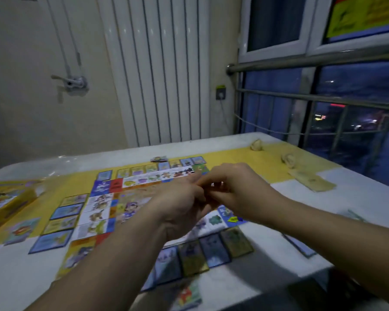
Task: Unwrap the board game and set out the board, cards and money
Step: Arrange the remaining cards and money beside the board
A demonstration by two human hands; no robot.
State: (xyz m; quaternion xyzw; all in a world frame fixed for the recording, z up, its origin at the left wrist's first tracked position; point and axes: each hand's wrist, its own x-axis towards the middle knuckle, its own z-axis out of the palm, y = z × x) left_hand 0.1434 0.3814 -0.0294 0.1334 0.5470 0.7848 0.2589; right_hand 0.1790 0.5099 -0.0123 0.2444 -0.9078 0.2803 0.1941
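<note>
left hand (182, 205) and right hand (236, 189) meet, fingers curled, directly over the board (103, 205); can't tell if they pinch anything. cards (213, 254) lie nearer than both hands.

Counting one board (99, 205) lying open on one table (279, 261). Tallying four left-edge cards (66, 211) and four near-edge cards (215, 252). Estimating roughly seven far-edge cards (137, 170), blurring together, so not trusting that count. Noting one box (7, 205) sitting far left. Logging two crumpled lumps (256, 145) and one flat paper piece (312, 182) lying far right. Recording two hands, left hand (180, 203) and right hand (236, 187), meeting over the board.
</note>
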